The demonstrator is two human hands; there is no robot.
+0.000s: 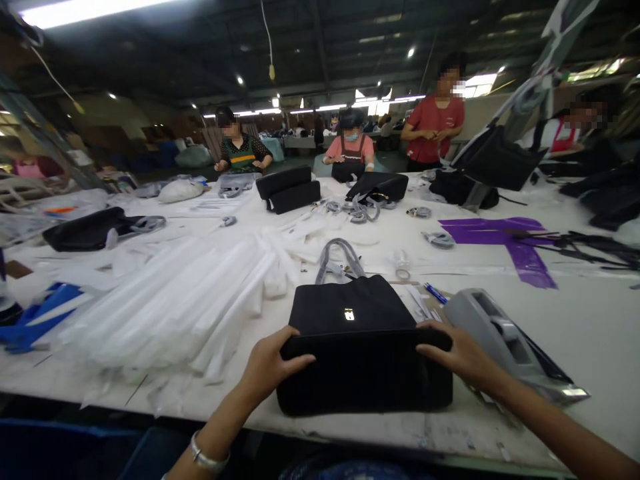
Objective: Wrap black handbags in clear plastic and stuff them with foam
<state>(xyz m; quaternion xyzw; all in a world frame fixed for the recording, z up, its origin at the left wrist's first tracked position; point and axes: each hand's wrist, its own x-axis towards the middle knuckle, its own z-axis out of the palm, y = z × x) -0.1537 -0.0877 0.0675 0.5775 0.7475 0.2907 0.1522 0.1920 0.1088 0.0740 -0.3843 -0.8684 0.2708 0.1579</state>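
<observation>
A black handbag (365, 373) lies at the table's front edge, its base side toward me. A small gold-coloured clasp (349, 315) shines on its upper face, and its wrapped grey handles (340, 248) loop up behind it. My left hand (273, 360) grips the bag's left edge, thumb on the near face and fingers over the corner. On the opposite edge my right hand (450, 350) grips in the same way. Some fingertips of both hands are hidden behind the bag.
White foam-like strips (170, 300) are heaped on the left. A grey tape dispenser (493, 333) and a blue pen (436, 293) lie right of the bag. Purple tape (500, 233) crosses the table farther right. More black bags (289, 190) stand at the back, where several people work.
</observation>
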